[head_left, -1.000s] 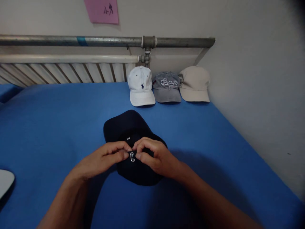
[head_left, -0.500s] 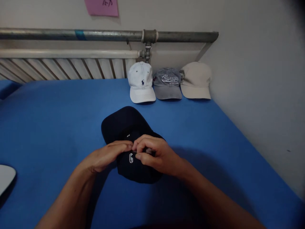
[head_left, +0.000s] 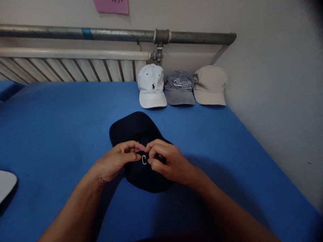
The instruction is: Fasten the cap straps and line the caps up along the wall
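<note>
While both hands meet over the dark cap, the left hand [head_left: 111,165] keeps thumb and forefinger in a narrow pinch on the fabric, and the right hand [head_left: 170,159] curls its fingers in, with thumb and forefinger holding the same cap just to the right. Their forefinger tips come together, touching or nearly so. Between the two thumbs, just on the near side of the forefingers, shows a small silvery C-shaped piece [head_left: 142,159] on the cap; whether it is metal or stitching cannot be told.

The dark cap [head_left: 148,178] lies on the blue surface [head_left: 65,127], around the middle, its brim [head_left: 132,127] turned to the far left and its rounded body on the near side, partly hidden by the hands. A dark shadow spreads over the surface to the right of the right hand.

At the far edge three caps stand in a row, brims toward the near side: a white cap [head_left: 152,84] with a small dark figure on its front, a grey cap [head_left: 179,95] lettered "Always", and a beige cap [head_left: 210,84] farthest right, by the wall [head_left: 272,84]. Behind lie a white radiator [head_left: 85,53] and a metal pipe [head_left: 113,34] with a blue band; a pink note [head_left: 112,6] hangs above, its writing cut off. A white rounded object [head_left: 6,185] juts in at the left.
</note>
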`<state>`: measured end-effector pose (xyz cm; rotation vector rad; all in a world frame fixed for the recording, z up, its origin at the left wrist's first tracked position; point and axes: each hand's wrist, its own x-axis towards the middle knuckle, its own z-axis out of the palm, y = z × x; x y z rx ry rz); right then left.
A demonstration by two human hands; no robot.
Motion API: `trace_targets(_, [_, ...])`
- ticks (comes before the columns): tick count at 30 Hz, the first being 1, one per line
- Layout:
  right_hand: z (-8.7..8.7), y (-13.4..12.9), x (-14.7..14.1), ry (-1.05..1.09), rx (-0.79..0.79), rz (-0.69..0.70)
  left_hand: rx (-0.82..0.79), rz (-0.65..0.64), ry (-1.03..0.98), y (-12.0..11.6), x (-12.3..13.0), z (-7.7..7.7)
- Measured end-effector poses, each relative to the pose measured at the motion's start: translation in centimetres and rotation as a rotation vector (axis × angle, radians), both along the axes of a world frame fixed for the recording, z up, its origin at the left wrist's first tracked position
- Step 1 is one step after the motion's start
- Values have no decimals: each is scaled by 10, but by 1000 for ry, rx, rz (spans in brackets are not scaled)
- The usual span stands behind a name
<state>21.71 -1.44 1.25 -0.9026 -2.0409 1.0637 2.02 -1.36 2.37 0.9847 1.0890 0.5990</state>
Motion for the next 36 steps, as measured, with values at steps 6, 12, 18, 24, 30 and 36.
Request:
trace_targets(6, [-1,0,-2,6,23,-25,-27,171,-13,0,5,-3])
trace_targets(12, [-2,-4,-5,-15,77,-78,-9,254,-38,-2,9,-5])
trace_targets(18, [-1,-6,-5,-52,146,-138,39,225,-49,-5,9,-5])
trace_targets(24, [-3,-5,-4,-40,166,-164,73,146,-101,-6,8,-5])
trace_targets(30, [-5,-5,-5,-32,161,-174,113,163,-76,-6,9,-4])
trace_targets(36, [-4,-5,-4,-29,178,-194,119,192,-66,-7,12,-3])
